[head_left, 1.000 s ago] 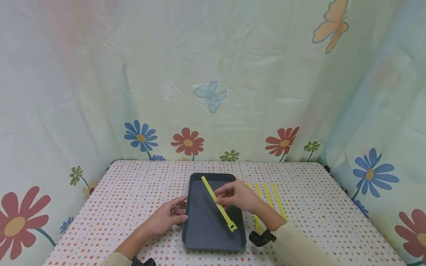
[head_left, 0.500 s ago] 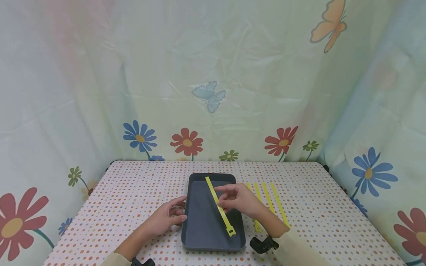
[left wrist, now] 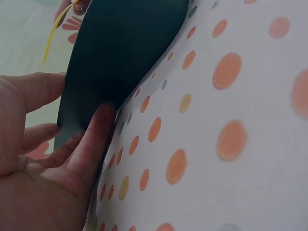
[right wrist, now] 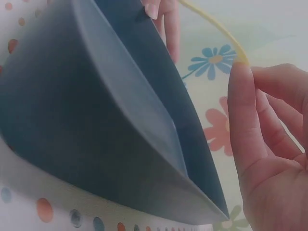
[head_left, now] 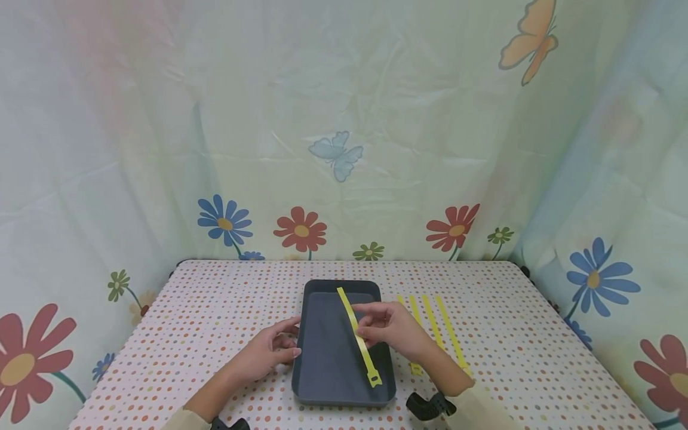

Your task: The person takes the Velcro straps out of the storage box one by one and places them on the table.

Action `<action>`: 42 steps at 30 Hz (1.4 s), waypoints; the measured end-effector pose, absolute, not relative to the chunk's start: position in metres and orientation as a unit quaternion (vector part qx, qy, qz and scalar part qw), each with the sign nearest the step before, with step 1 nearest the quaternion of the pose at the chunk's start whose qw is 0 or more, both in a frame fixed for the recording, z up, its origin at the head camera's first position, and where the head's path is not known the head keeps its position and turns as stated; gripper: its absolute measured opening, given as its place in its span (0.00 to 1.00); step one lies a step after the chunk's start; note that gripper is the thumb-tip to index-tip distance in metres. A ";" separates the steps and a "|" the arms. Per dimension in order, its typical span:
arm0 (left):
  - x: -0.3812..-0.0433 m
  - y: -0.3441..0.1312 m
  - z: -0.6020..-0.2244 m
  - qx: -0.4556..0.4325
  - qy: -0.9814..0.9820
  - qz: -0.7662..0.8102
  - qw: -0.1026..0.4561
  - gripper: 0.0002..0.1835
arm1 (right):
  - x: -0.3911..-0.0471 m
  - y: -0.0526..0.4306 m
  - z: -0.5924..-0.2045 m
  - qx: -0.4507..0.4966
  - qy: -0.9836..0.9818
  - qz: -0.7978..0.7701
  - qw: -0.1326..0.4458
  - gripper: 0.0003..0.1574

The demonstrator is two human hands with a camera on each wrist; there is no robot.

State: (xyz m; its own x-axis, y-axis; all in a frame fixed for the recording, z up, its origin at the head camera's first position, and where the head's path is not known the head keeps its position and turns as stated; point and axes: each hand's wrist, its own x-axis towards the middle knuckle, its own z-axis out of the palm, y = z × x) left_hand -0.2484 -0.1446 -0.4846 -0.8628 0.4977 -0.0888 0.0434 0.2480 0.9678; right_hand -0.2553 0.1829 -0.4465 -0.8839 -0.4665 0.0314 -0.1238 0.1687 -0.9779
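My right hand [head_left: 395, 331] pinches a yellow hook-and-loop cable tie [head_left: 366, 357] near its middle, between thumb and forefinger. In the head view the tie slants over the dark grey tray [head_left: 322, 376], its slotted head toward me. The right wrist view shows the tie [right wrist: 214, 21] bending away from the fingertips, above the tray's rim. At the tray's left side, my left hand [head_left: 263, 355] rests with loosely bent fingers. In the left wrist view its fingertips [left wrist: 103, 113] touch the tray's outer wall [left wrist: 125, 43].
Several more yellow cable ties [head_left: 450, 325] lie side by side to the right of the tray, partly hidden by my right forearm. The dotted tablecloth [head_left: 226, 316] covers the table. A flowered curtain [head_left: 258, 149] stands behind and at both sides.
My right hand has shifted slightly right. The pinched cable tie has turned steeper, its far end moving right and its head a little toward me. The left hand stays by the tray.
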 end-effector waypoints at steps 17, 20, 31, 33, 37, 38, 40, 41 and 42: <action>-0.249 -0.146 -0.487 0.180 0.764 0.589 0.193 0.38 | -0.247 0.208 -0.449 -0.148 0.759 -0.628 0.089 0.37; -0.250 -0.146 -0.487 0.181 0.765 0.588 0.192 0.38 | -0.247 0.214 -0.450 -0.144 0.766 -0.622 0.077 0.36; -0.250 -0.146 -0.488 0.179 0.767 0.585 0.193 0.39 | -0.247 0.239 -0.455 -0.108 0.774 -0.622 0.049 0.37; -0.250 -0.146 -0.488 0.181 0.767 0.585 0.192 0.39 | -0.247 0.243 -0.457 -0.099 0.774 -0.623 0.045 0.36; -0.249 -0.146 -0.488 0.184 0.766 0.585 0.190 0.39 | -0.248 0.251 -0.459 -0.092 0.776 -0.623 0.033 0.35; -0.249 -0.146 -0.487 0.185 0.766 0.585 0.190 0.39 | -0.248 0.253 -0.460 -0.090 0.777 -0.623 0.029 0.35; -0.249 -0.145 -0.487 0.183 0.767 0.585 0.191 0.39 | -0.248 0.256 -0.460 -0.087 0.780 -0.620 0.025 0.35; -0.249 -0.145 -0.487 0.183 0.766 0.585 0.191 0.39 | -0.247 0.257 -0.460 -0.084 0.780 -0.620 0.024 0.36; -0.249 -0.145 -0.487 0.182 0.767 0.585 0.191 0.39 | -0.247 0.258 -0.459 -0.080 0.779 -0.621 0.023 0.36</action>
